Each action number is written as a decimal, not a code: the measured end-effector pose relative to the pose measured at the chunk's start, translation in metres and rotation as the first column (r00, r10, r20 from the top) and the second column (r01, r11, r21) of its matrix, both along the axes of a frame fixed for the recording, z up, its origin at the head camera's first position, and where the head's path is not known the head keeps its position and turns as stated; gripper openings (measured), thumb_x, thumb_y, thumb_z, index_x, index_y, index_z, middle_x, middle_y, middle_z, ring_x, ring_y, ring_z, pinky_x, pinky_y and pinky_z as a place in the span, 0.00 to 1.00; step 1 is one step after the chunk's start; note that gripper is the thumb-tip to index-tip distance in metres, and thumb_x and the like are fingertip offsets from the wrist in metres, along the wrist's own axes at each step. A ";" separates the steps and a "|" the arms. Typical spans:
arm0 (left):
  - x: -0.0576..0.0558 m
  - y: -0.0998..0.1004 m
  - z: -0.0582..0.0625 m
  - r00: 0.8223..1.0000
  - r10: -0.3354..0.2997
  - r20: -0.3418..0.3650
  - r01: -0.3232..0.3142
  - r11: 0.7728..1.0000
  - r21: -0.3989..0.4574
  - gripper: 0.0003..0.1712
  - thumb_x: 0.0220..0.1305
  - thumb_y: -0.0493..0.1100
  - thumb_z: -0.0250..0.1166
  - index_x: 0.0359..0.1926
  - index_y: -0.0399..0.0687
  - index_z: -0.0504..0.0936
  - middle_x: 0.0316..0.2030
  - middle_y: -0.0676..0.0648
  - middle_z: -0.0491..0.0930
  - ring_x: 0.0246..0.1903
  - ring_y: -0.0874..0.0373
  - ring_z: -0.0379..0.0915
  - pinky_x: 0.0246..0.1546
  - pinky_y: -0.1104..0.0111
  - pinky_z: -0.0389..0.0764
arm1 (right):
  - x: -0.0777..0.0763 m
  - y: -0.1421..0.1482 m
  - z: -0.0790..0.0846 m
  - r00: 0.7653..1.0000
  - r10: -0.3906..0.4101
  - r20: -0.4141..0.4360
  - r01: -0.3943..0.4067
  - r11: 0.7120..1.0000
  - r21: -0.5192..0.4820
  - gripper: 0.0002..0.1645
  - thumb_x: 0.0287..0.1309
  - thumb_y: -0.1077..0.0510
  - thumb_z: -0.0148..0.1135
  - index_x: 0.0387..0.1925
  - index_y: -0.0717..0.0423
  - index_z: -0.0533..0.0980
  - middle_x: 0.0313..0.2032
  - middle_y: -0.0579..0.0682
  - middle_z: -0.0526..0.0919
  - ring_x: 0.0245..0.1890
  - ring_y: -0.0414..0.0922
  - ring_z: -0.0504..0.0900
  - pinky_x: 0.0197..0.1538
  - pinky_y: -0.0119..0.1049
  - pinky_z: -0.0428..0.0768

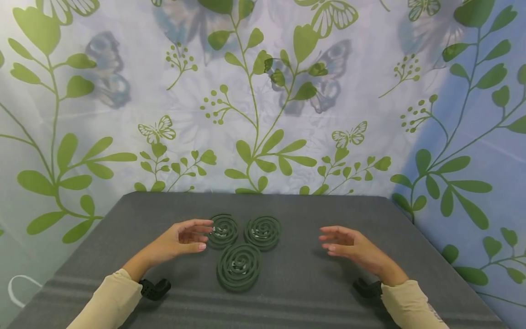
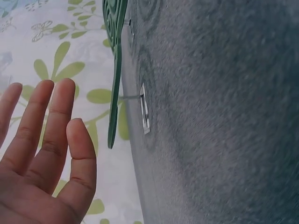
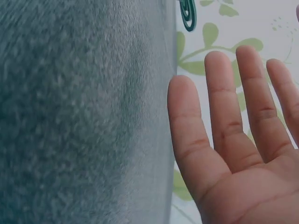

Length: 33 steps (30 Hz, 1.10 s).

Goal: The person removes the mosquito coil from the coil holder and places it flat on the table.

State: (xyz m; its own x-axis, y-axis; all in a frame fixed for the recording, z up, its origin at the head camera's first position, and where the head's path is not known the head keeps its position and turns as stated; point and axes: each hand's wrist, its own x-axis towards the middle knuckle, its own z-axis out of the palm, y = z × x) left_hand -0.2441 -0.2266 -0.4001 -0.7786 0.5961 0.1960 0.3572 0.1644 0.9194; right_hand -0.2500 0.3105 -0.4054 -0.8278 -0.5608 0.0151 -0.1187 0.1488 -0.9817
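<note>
No text, label, number or sign can be read

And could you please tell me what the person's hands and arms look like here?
The left hand and right hand are bare, without gloves. The left sleeve and right sleeve are cream; the right carries a small marking, too faint to read. Each wrist has a curved black band. No cables show.

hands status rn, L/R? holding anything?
Left hand: open, holding nothing, next to the far-left green coil.
Right hand: open, holding nothing, off to the right of the coils.
</note>
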 end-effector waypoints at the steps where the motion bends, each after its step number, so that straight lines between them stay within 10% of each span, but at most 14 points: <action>1: 0.001 0.001 0.000 1.000 -0.004 -0.003 0.004 1.000 -0.004 0.38 0.77 0.36 0.69 0.78 0.24 0.64 0.71 0.18 0.67 0.61 0.52 0.82 0.59 0.66 0.83 | 0.001 -0.002 0.001 1.000 -0.004 -0.013 0.004 1.000 0.012 0.30 0.80 0.63 0.61 0.77 0.65 0.69 0.68 0.64 0.78 0.63 0.47 0.85 0.62 0.41 0.84; 21: 0.006 0.012 -0.003 0.997 -0.067 0.037 0.071 0.991 -0.110 0.43 0.70 0.38 0.74 0.79 0.29 0.65 0.70 0.23 0.71 0.61 0.29 0.76 0.57 0.49 0.78 | 0.007 -0.046 0.003 0.994 0.042 -0.105 -0.031 0.994 0.107 0.35 0.76 0.62 0.67 0.74 0.76 0.66 0.61 0.76 0.79 0.57 0.57 0.86 0.53 0.40 0.85; 33: 0.010 0.018 -0.003 0.991 -0.101 0.089 0.112 0.984 -0.138 0.46 0.71 0.39 0.74 0.81 0.30 0.61 0.72 0.24 0.69 0.63 0.31 0.76 0.56 0.46 0.77 | 0.011 -0.065 0.006 0.995 0.088 -0.035 -0.084 0.991 0.109 0.35 0.75 0.61 0.68 0.73 0.75 0.67 0.60 0.73 0.81 0.56 0.58 0.86 0.54 0.39 0.85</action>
